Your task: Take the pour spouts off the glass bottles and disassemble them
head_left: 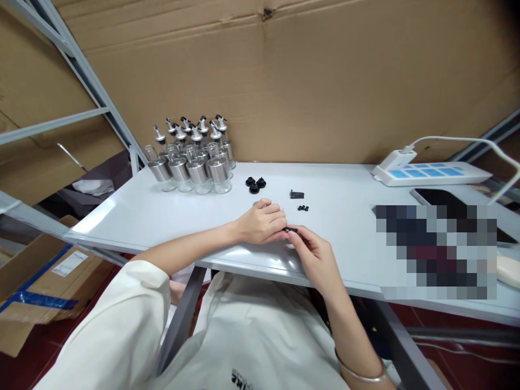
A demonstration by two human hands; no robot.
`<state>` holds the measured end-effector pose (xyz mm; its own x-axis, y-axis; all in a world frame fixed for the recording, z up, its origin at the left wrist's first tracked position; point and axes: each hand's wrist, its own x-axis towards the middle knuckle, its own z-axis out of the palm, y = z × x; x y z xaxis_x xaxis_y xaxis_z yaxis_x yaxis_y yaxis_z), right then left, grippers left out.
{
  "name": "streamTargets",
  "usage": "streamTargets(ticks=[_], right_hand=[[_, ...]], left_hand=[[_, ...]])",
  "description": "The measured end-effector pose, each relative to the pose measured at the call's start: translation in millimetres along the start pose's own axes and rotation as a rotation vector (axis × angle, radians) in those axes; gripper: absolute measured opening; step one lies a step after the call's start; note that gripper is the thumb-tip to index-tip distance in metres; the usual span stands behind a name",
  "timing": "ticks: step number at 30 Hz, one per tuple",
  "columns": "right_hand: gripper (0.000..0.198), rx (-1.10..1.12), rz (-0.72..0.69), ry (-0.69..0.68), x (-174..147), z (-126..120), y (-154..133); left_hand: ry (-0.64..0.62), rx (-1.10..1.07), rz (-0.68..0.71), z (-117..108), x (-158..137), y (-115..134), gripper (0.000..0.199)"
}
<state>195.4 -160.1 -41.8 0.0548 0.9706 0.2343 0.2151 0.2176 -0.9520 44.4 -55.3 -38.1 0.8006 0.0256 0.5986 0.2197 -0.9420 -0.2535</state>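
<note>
My left hand (263,223) is closed above the near edge of the table, its fingers wrapped round something mostly hidden. My right hand (319,254) pinches a small black part (290,229) between thumb and fingers, right against the left fingertips. Beyond the hands lie a few black stoppers (254,188), a small bundle of thin black pieces (297,194) and several tiny black caps (303,208). At the back left stand several glass bottles with steel sleeves (198,172). Many have metal pourer spouts (196,133); some in the front row have bare necks.
A white power strip (439,173) with a plugged-in charger (396,160) and cable lies at the back right. Near it are a dark phone (447,203) and a blurred-out patch. Cardboard stands behind the white table (345,189). An open cardboard box (60,276) sits below on the left.
</note>
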Motion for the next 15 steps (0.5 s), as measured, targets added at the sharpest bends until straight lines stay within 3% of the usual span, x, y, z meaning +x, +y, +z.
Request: streamTargets(ticks=[8, 15], right_hand=[[0.022, 0.070, -0.038, 0.089, -4.1, -1.5, 2.8], [0.026, -0.170, -0.137, 0.089, -7.9, -3.6, -1.2]], left_hand=[[-0.064, -0.452, -0.362, -16.4, 7.8, 23.1, 0.049], [-0.176, -0.880, -0.600, -25.3, 11.3, 26.3, 0.055]])
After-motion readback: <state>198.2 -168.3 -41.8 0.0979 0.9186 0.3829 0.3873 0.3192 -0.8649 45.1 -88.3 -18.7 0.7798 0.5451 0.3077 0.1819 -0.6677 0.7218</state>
